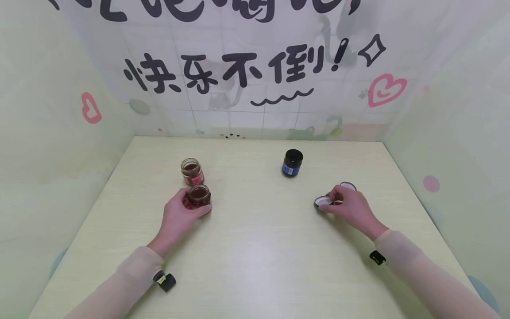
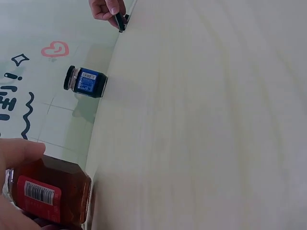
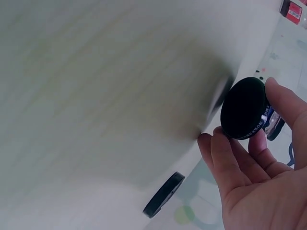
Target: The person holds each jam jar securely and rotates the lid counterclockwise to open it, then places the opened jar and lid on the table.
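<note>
In the left half of the head view, the left hand [image 1: 177, 218] grips an open jar [image 1: 199, 199], its fingers [image 1: 183, 193] parted just enough to wrap round the side. The left wrist view shows this jar's red barcode label at lower left. A second open jar [image 1: 192, 172], also with a red label, stands upright just beyond it; whether the two touch I cannot tell.

Right of centre, the right hand [image 1: 352, 212] pinches a black lid [image 1: 323, 201] between thumb and fingertips, the gap between them about the lid's breadth; its pale inside faces up in the head view. Another lid [image 1: 348, 186], pale inside also up, lies on the surface [image 1: 255, 243] just behind that hand, partly hidden by it.

Toward the upper middle, a dark jar [image 1: 292, 164] with a blue label stands upright, well apart from both hands, a black cap [image 2: 69, 77] on it. Dark writing [image 1: 235, 71] runs across the wall [image 1: 255, 122] at the top.
</note>
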`<state>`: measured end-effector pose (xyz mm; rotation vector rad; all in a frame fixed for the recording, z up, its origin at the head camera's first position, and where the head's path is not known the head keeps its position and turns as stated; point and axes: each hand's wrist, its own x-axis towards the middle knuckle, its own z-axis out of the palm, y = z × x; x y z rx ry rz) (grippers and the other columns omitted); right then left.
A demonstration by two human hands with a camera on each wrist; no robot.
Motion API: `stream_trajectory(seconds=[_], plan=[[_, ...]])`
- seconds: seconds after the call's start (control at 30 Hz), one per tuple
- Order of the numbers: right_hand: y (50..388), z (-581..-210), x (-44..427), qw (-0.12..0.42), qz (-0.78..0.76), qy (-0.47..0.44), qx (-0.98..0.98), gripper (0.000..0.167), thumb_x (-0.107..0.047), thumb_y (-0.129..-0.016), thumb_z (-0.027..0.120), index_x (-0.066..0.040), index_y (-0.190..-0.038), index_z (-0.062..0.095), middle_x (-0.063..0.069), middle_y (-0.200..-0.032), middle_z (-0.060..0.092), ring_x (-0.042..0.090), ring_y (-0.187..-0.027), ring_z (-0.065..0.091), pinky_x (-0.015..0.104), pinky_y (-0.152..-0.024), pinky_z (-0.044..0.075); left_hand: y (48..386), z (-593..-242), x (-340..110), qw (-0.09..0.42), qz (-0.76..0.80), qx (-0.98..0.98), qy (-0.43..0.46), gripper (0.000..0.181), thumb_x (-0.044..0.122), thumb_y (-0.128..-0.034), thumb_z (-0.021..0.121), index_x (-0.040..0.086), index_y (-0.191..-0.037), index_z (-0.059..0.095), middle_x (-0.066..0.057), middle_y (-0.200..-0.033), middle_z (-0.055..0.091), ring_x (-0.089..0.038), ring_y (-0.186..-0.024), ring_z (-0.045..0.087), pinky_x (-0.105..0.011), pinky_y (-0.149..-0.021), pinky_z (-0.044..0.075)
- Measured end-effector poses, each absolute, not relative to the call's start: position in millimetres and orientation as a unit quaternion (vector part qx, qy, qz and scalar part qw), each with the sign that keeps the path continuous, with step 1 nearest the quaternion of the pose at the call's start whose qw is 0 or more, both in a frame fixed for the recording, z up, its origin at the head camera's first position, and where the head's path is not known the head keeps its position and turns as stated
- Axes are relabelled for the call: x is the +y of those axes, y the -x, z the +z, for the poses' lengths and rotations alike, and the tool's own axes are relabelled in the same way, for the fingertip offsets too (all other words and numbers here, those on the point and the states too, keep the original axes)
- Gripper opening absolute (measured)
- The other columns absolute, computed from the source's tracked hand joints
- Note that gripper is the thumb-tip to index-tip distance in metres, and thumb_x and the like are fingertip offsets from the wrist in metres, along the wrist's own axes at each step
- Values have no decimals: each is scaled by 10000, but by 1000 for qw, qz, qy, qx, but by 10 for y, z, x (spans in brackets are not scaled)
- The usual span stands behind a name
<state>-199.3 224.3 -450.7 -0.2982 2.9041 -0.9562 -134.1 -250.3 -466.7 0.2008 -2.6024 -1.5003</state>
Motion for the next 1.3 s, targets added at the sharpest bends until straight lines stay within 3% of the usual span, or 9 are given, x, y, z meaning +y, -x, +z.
stream_trajectory(seconds=[0.27, 0.57, 0.93, 1.3], plan=[[1977, -4469, 2344, 28, -296, 115, 948, 365, -358, -792, 869, -141, -996, 657, 0, -1013, 703, 238, -1004, 678, 392, -795, 515, 1355, -4625, -2568, 60, -507, -857, -71, 713, 293, -786, 879, 51, -1360, 531, -156, -1252, 645, -288, -1107, 629, -443, -959, 488], [1981, -4502, 2437, 27, -267, 137, 953, 533, -305, -792, 874, -80, -1223, 657, 83, -1072, 713, 261, -970, 674, 431, -797, 528, 1398, -4658, -2640, 51, -521, -849, -73, 734, 314, -785, 881, 44, -1366, 523, -159, -1288, 628, -288, -1147, 614, -442, -983, 478], [1974, -4509, 2417, 15, -193, 193, 962, 535, -146, -783, 836, 20, -1253, 643, 228, -1167, 665, 366, -982, 649, 519, -813, 518, 1411, -4679, -2683, 52, -527, -845, -77, 734, 282, -793, 878, 39, -1380, 510, -162, -1321, 610, -282, -1171, 601, -412, -988, 478], [1973, -4473, 2400, 37, -176, 195, 964, 515, -134, -792, 843, 67, -1224, 647, 267, -1142, 589, 317, -890, 610, 494, -783, 519, 1387, -4728, -2705, 47, -541, -837, -69, 725, 248, -787, 882, 50, -1369, 498, -147, -1336, 600, -283, -1201, 589, -425, -1022, 463]])
